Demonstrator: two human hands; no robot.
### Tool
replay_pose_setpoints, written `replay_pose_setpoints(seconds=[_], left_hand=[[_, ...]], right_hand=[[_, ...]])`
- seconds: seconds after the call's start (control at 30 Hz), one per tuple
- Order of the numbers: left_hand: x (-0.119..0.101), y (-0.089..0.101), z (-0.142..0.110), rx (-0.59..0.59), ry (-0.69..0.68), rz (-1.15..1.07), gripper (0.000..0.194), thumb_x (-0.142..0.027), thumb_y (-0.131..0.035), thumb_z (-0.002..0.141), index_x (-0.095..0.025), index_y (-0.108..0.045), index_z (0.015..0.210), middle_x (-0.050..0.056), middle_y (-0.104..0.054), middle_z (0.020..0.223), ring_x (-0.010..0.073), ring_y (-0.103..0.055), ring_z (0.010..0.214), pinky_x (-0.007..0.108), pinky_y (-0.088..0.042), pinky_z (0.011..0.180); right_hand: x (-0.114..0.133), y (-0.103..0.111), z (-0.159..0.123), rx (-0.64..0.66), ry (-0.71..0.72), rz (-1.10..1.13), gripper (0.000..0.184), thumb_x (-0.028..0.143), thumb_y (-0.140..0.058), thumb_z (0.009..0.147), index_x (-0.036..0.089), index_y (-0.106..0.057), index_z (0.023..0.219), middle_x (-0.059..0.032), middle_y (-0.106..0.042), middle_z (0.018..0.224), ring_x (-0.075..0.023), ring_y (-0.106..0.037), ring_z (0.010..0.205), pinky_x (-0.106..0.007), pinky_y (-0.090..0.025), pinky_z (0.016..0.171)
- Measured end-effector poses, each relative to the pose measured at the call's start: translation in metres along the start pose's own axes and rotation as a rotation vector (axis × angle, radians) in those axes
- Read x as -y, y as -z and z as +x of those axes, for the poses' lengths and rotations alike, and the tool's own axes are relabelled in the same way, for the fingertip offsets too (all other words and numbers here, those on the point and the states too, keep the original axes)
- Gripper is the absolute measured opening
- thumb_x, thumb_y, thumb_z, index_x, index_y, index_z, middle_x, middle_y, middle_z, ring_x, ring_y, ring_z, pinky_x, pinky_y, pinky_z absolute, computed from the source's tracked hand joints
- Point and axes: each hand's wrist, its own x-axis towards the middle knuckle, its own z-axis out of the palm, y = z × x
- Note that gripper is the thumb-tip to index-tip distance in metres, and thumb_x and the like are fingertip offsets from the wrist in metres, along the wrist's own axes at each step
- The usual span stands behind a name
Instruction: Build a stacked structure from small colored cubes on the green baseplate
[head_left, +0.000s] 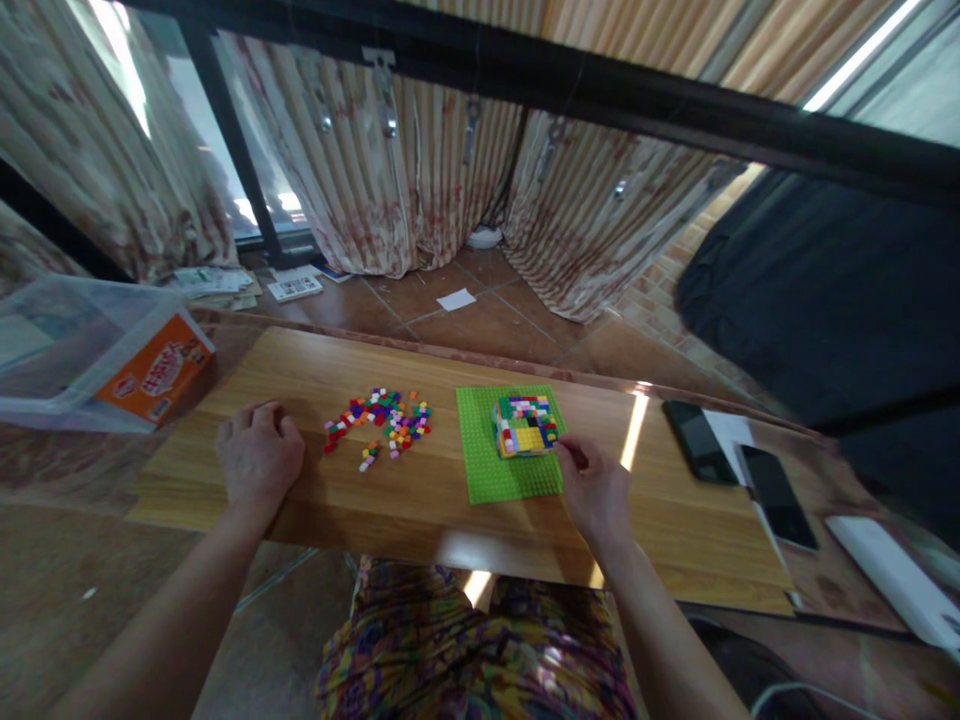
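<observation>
Green, studded baseplate (481,472) bears boxy, multicoloured brickwork (525,438) beside the right fingers (576,443).

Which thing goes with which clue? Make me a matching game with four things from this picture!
Things:
1. left hand
2. board
3. right hand
4. plastic box

Clues:
A. see-through
B. at the edge of the block building
C. resting on the wooden tabletop, beside the loose blocks
D. green, under the block building

Right pairs: 1-C, 2-D, 3-B, 4-A
</observation>
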Motion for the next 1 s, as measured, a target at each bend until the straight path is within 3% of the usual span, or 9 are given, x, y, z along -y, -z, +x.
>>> replay_pose_setpoints(seconds=[0.17, 0.43, 0.77, 0.9, 1.0], left_hand=[[0.001, -0.002, 0.001, -0.014, -0.018, 0.001, 0.046, -0.029, -0.039, 0.09, -0.005, -0.067, 0.118, 0.022, -0.067, 0.121, 0.0336, -0.058, 0.115, 0.049, -0.043, 0.104], [0.001, -0.001, 0.0, -0.003, -0.013, -0.005, 0.046, -0.029, -0.039, 0.091, -0.006, -0.067, 0.119, 0.022, -0.066, 0.122, 0.0343, -0.058, 0.116, 0.051, -0.043, 0.104], [0.006, -0.006, 0.0, -0.031, -0.027, -0.029, 0.045, -0.03, -0.039, 0.09, -0.007, -0.067, 0.117, 0.022, -0.066, 0.122, 0.0338, -0.058, 0.116, 0.051, -0.042, 0.105], [0.007, -0.007, 0.001, -0.032, -0.023, -0.044, 0.043, -0.031, -0.04, 0.09, -0.009, -0.067, 0.116, 0.021, -0.066, 0.122, 0.0327, -0.058, 0.118, 0.051, -0.042, 0.106], [0.008, -0.007, 0.001, -0.028, -0.038, -0.036, 0.044, -0.031, -0.039, 0.091, -0.008, -0.067, 0.116, 0.021, -0.066, 0.121, 0.0327, -0.058, 0.117, 0.051, -0.042, 0.106]], right_hand=[[-0.003, -0.005, -0.001, -0.028, 0.044, -0.052, 0.028, 0.04, -0.054, 0.089, 0.021, -0.074, 0.085, -0.0049, -0.07, 0.08, -0.017, -0.062, 0.065, -0.03, -0.048, 0.063], [-0.008, -0.007, 0.002, -0.08, -0.018, 0.101, 0.023, 0.039, -0.062, 0.086, 0.022, -0.078, 0.084, -0.0041, -0.07, 0.086, -0.0149, -0.062, 0.065, -0.028, -0.05, 0.06], [-0.013, -0.009, 0.012, -0.04, 0.1, 0.024, 0.025, 0.037, -0.058, 0.09, 0.025, -0.078, 0.085, -0.0064, -0.071, 0.097, -0.0205, -0.066, 0.085, -0.034, -0.053, 0.071], [-0.013, -0.012, 0.011, -0.018, -0.088, 0.19, 0.022, 0.04, -0.066, 0.083, 0.025, -0.078, 0.091, -0.0059, -0.073, 0.098, -0.019, -0.066, 0.077, -0.034, -0.053, 0.068], [-0.016, -0.014, 0.013, 0.006, -0.307, 0.449, 0.033, 0.044, -0.075, 0.073, 0.022, -0.077, 0.097, -0.0054, -0.075, 0.088, -0.0192, -0.066, 0.074, -0.034, -0.053, 0.067]])
